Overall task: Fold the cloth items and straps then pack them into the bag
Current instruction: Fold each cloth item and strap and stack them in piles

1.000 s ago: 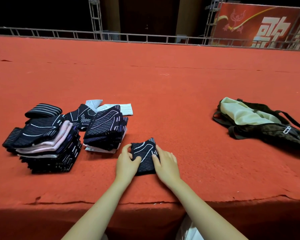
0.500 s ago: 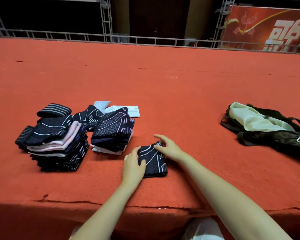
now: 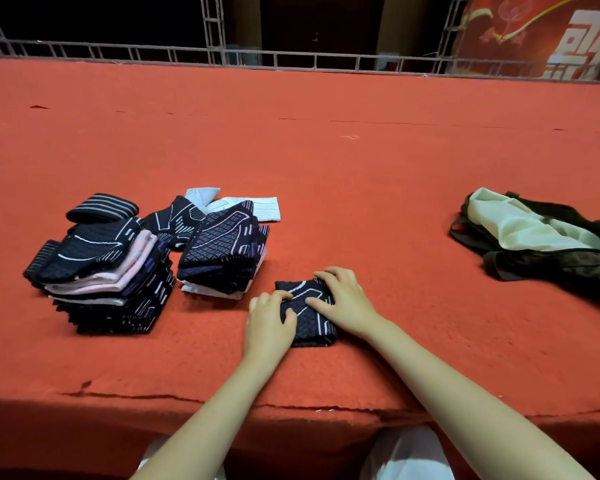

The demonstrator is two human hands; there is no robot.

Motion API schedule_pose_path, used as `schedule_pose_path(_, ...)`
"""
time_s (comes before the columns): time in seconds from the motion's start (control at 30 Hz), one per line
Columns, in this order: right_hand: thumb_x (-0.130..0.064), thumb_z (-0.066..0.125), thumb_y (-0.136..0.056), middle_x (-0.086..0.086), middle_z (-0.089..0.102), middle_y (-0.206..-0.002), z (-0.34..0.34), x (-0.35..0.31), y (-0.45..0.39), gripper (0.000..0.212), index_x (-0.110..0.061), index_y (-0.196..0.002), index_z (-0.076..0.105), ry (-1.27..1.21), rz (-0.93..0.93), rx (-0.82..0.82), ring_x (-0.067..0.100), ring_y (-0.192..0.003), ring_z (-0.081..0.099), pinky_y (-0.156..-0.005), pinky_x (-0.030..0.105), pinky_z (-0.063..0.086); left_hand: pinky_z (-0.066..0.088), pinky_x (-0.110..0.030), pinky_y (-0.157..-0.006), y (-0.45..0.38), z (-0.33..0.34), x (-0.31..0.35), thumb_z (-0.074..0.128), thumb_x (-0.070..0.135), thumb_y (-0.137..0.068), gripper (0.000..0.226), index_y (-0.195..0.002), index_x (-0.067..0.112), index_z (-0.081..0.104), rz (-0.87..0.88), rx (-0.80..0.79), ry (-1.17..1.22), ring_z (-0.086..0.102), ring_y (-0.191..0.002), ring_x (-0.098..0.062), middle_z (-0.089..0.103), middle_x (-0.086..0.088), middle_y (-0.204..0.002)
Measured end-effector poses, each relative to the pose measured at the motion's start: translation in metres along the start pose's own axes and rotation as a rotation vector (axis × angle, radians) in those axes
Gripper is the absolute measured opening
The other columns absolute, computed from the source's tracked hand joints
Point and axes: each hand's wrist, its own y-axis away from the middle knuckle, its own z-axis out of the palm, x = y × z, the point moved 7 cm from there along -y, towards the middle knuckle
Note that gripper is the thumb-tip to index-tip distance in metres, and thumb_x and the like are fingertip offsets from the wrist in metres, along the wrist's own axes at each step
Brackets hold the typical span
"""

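Folded cloth [image 3: 307, 318]: small dark square with white line pattern, lying flat near the front edge of the red-covered surface [image 3: 361, 188].
Left hand [image 3: 269, 323]: rests on the cloth's left edge, fingers curled over it, thumb on top.
Right hand [image 3: 343, 299]: lies on the cloth's upper right part, fingers bent and spread, pressing down.
Tall stack [image 3: 101, 271]: dark and pink folded pieces, far left.
Second stack [image 3: 222, 254]: just left of the cloth.
Bag [image 3: 548, 247]: dark, pale lining showing, well apart at right.
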Motion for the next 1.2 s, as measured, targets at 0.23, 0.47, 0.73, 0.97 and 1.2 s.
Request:
schedule_pose_path(0.23, -0.070, 0.045, -0.083, 0.004, 0.030, -0.151, 0.008, 0.003, 0.031, 0.094, -0.010, -0.150, 0.019, 0.220, 0.213, -0.008, 0.022, -0.142, 0.018, -0.118, 0.041, 0.011, 0.038, -0.039, -0.097, 0.003, -0.005, -0.005, 0.062, 0.027, -0.086, 0.042, -0.126, 0.017, 0.054, -0.075, 0.053, -0.050, 0.041, -0.115, -0.027, 0.053, -0.005, -0.114)
schedule_pose_path(0.47, -0.040, 0.063, -0.083, 0.006, 0.061, -0.115, 0.003, -0.016, 0.034, 0.032, -0.014, -0.103, 0.062, -0.026, 0.220, 0.018, 0.026, -0.121, 0.046, -0.102, 0.037, 0.035, 0.036, -0.037, -0.097, -0.002, 0.002, 0.003, 0.053, 0.041, -0.082, 0.038, -0.100, 0.009, 0.063, -0.132, -0.112, -0.158, 0.047, -0.113, -0.028, 0.058, -0.006, -0.111)
schedule_pose_path(0.73, -0.016, 0.065, -0.088, -0.006, 0.067, -0.102, -0.061, -0.066, -0.005, 0.019, -0.018, -0.107, 0.060, -0.892, 0.140, 0.167, 0.004, -0.090, 0.060, -0.080, 0.016, 0.048, 0.043, -0.029, -0.083, -0.039, -0.087, 0.057, 0.057, 0.015, -0.088, 0.023, -0.111, 0.015, 0.052, 0.034, 0.025, 0.466, 0.060, -0.098, -0.017, 0.065, 0.002, -0.102)
schedule_pose_path(0.97, -0.038, 0.046, -0.097, -0.001, 0.052, -0.058, -0.063, -0.144, -0.087, 0.039, -0.018, -0.064, 0.048, -0.755, 0.208, 0.096, 0.016, -0.052, 0.050, -0.056, 0.031, 0.044, 0.034, -0.025, -0.083, -0.100, -0.178, 0.021, 0.055, 0.013, -0.089, 0.046, -0.133, 0.013, 0.044, -0.088, 0.259, 0.351, 0.053, -0.116, -0.023, 0.059, -0.005, -0.125)
schedule_pose_path(1.2, -0.050, 0.059, -0.083, -0.002, 0.048, -0.061, -0.028, -0.135, -0.103, 0.046, -0.019, -0.057, 0.037, -0.085, 0.255, 0.089, 0.024, -0.066, 0.048, -0.050, 0.032, 0.029, 0.035, -0.041, -0.099, -0.109, -0.131, -0.061, 0.055, 0.026, -0.091, 0.046, -0.133, 0.011, 0.045, -0.271, 0.075, 0.019, 0.046, -0.120, -0.037, 0.057, -0.017, -0.126)
